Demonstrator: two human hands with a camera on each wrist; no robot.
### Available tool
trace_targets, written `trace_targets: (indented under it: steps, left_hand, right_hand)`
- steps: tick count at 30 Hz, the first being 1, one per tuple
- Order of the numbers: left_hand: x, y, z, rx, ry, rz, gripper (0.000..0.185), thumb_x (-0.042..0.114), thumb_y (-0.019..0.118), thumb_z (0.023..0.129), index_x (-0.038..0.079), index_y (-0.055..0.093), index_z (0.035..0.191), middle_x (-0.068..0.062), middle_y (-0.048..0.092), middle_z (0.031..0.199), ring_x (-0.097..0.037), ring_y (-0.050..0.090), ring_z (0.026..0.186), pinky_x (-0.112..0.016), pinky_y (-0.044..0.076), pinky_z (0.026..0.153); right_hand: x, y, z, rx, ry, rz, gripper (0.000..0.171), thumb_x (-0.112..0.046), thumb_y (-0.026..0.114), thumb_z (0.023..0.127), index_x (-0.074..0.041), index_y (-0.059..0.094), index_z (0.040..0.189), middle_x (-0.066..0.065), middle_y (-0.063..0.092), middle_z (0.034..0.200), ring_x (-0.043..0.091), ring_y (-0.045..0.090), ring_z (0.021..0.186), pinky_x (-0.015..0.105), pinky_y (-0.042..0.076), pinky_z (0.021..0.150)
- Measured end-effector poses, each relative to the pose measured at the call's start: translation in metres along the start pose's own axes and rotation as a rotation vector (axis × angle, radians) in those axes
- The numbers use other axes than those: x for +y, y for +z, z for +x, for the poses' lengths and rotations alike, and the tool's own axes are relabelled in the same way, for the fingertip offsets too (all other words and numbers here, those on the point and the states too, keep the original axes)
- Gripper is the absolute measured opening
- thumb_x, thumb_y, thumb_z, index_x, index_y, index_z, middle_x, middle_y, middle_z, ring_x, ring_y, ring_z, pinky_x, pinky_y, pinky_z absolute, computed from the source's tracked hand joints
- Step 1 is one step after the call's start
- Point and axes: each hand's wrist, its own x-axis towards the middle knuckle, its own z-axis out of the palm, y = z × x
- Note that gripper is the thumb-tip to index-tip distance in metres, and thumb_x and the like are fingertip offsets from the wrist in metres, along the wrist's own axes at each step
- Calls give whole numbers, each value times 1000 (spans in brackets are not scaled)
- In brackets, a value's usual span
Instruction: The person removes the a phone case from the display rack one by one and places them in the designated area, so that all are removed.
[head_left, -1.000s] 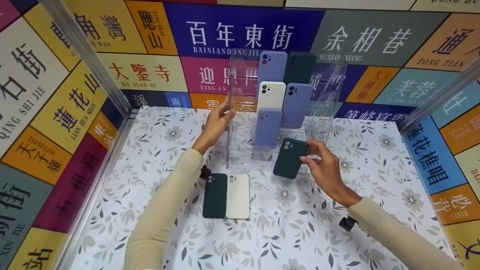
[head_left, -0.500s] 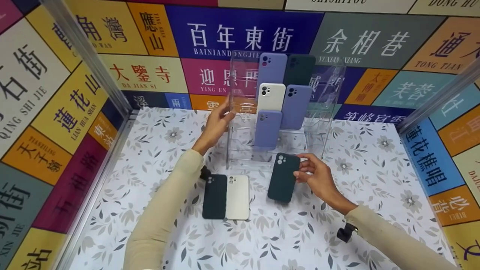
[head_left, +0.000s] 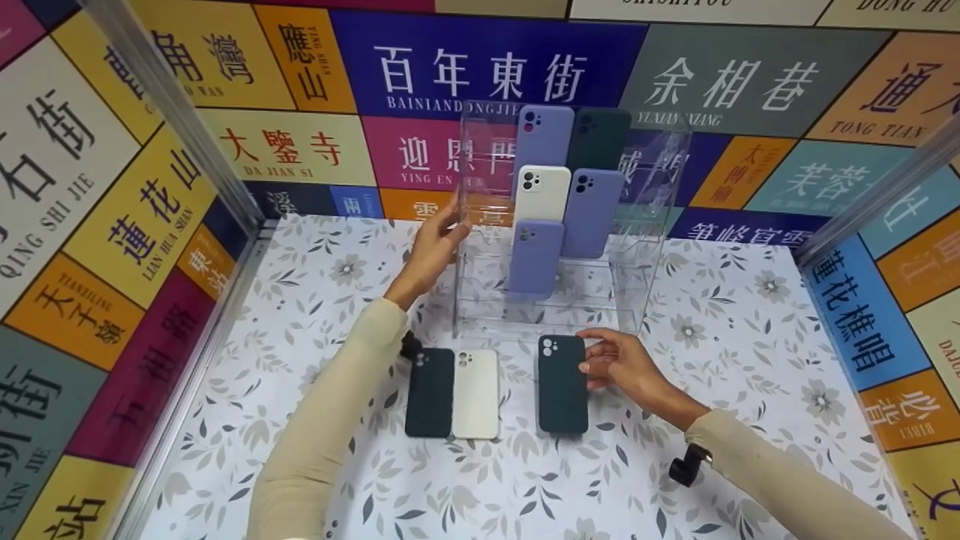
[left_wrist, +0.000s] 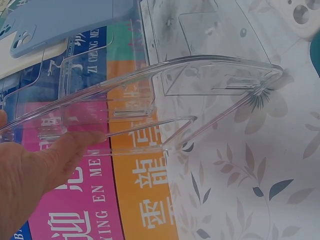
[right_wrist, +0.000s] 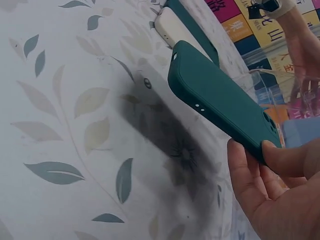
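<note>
My right hand [head_left: 619, 367] pinches a dark green phone case [head_left: 562, 386] by its upper right edge. In the right wrist view the green case [right_wrist: 215, 95] is raised over the cloth, its shadow beneath, with thumb on one face and fingers behind. My left hand [head_left: 435, 244] holds the left side panel of a clear display stand [head_left: 637, 292]; in the left wrist view the thumb lies along the panel's edge. On the stand are lilac cases, a white case [head_left: 541, 196] and a dark green one at the top right. The lowest lilac case [head_left: 536, 262] stands at the left.
A dark green case [head_left: 430, 394] and a cream case [head_left: 476, 397] lie side by side on the flowered cloth [head_left: 315, 465], left of the held case. Walls with coloured sign panels [head_left: 495, 60] enclose the table at the back and both sides.
My right hand has brought the dark green case down from the stand's lower right front toward me and slightly left, turning it straighter. The left hand stays on the stand.
</note>
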Motion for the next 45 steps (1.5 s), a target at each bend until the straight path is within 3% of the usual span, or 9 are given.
trace_targets:
  steps: [5, 14, 22, 33, 40, 45]
  left_hand:
    - [0, -1, 0, 1, -5, 0, 66, 19, 59, 114, 26, 34, 174, -16, 54, 164, -33, 62, 141, -56, 61, 98]
    - [0, -2, -1, 0, -11, -4, 65, 19, 60, 114, 25, 34, 174, -16, 54, 165, -35, 60, 144, -61, 57, 105]
    - [-1, -3, -1, 2, -12, 0, 65, 20, 60, 114, 26, 33, 174, -19, 54, 165, -35, 61, 142, -59, 59, 102]
    - [0, 1, 1, 2, -4, 9, 66, 18, 59, 114, 27, 33, 174, -18, 53, 165, -34, 61, 142, -59, 60, 100]
    - [0, 1, 3, 0, 9, 15, 66, 19, 60, 114, 25, 33, 174, -18, 53, 165, -33, 61, 142, -57, 62, 95]
    - [-2, -1, 1, -8, 10, 20, 66, 20, 59, 114, 26, 32, 174, -20, 51, 167, -35, 62, 141, -59, 60, 98]
  right_hand:
    - [8, 7, 2, -11, 13, 16, 64, 16, 73, 95, 13, 50, 155, 6, 66, 97, 15, 72, 79, 35, 66, 68]
    - [17, 16, 7, -50, 11, 3, 63, 13, 73, 95, 13, 50, 154, 12, 64, 104, 16, 71, 84, 38, 67, 72]
    - [24, 26, 16, -57, 11, 8, 62, 15, 71, 94, 14, 52, 152, 8, 63, 98, 15, 70, 78, 35, 66, 68]
    - [27, 41, 27, -73, 25, 2, 63, 14, 73, 95, 12, 53, 154, 17, 67, 106, 18, 74, 78, 38, 66, 68]
    - [27, 50, 31, -62, 35, 14, 61, 16, 73, 94, 12, 55, 152, 9, 63, 97, 16, 72, 77, 36, 66, 65]
    - [26, 57, 32, -55, 35, -8, 61, 15, 76, 94, 12, 56, 152, 12, 64, 100, 18, 74, 78, 38, 66, 65]
